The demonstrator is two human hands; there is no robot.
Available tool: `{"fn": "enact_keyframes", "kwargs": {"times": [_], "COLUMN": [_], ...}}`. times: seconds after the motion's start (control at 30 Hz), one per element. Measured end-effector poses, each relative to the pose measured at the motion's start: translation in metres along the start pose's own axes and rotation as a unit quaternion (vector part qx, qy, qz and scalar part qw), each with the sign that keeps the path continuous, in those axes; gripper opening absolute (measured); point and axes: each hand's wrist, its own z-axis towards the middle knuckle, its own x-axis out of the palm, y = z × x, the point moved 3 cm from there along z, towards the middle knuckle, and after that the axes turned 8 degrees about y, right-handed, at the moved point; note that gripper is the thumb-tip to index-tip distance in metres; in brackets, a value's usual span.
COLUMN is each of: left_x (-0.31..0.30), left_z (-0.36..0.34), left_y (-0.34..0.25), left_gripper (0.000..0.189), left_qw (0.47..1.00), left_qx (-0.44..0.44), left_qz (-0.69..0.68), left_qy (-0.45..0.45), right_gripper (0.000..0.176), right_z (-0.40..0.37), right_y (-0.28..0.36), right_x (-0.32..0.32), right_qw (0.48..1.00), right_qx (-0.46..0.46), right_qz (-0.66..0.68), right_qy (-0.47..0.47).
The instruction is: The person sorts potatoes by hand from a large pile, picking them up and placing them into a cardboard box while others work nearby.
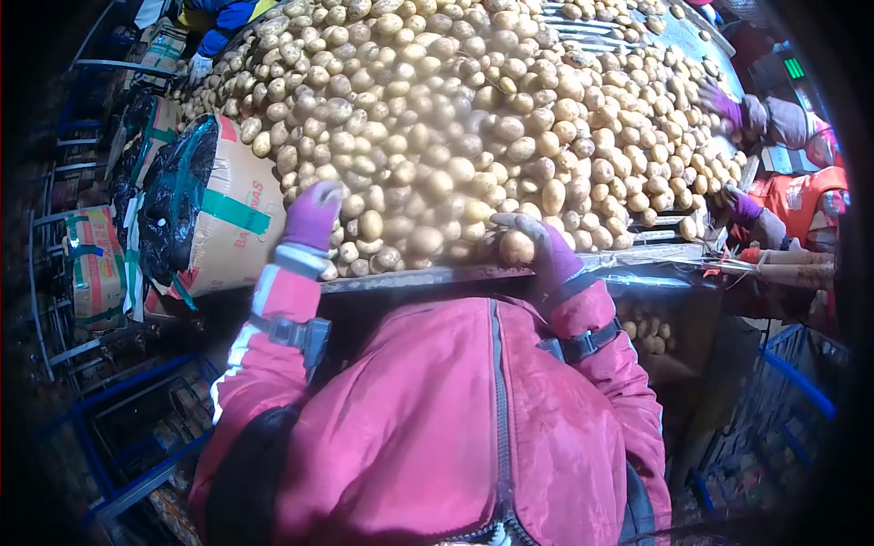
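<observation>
A deep heap of potatoes (437, 136) lies on the sorting table in front of me. My right hand (551, 255), in a purple glove with grey fingers, is at the table's near edge. Its fingers curl around a potato (517, 247). My left hand (314, 216), gloved the same way, is at the left side of the heap, beside a cardboard box. Its fingers are bent and close together, and whatever may be under them is hidden. Potatoes around my hands are partly blurred.
The cardboard box (238, 187) with green tape and black plastic stands at the left. A metal edge (401, 276) borders the table. At the right, a co-worker's gloved hands (724, 105) reach over potatoes; another person's blue sleeve (223, 27) is at top left. Blue-rimmed crates (137, 419) stand below left.
</observation>
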Motion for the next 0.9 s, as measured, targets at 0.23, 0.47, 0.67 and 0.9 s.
{"fn": "enact_keyframes", "kwargs": {"times": [0.23,0.47,0.67,0.9], "left_x": [0.040,0.043,-0.047,-0.046], "left_z": [-0.037,-0.001,0.034,0.011], "left_y": [0.021,0.005,0.048,0.047], "left_gripper": [0.041,0.043,0.038,0.031], "left_qw": [0.991,0.991,0.954,0.935], "left_qx": [-0.092,0.016,-0.010,-0.123], "left_qz": [0.042,0.136,0.292,0.332], "left_qy": [0.085,-0.010,-0.074,0.017], "right_gripper": [0.035,0.033,0.038,0.041], "right_z": [0.014,0.009,0.000,-0.009], "right_y": [-0.061,-0.027,-0.012,-0.008], "right_x": [-0.005,0.004,-0.002,-0.001], "right_qw": [0.997,0.950,0.994,0.872], "right_qx": [0.033,0.213,0.029,0.213], "right_qz": [-0.013,0.225,-0.098,0.430], "right_qy": [0.067,0.031,0.048,-0.097]}}
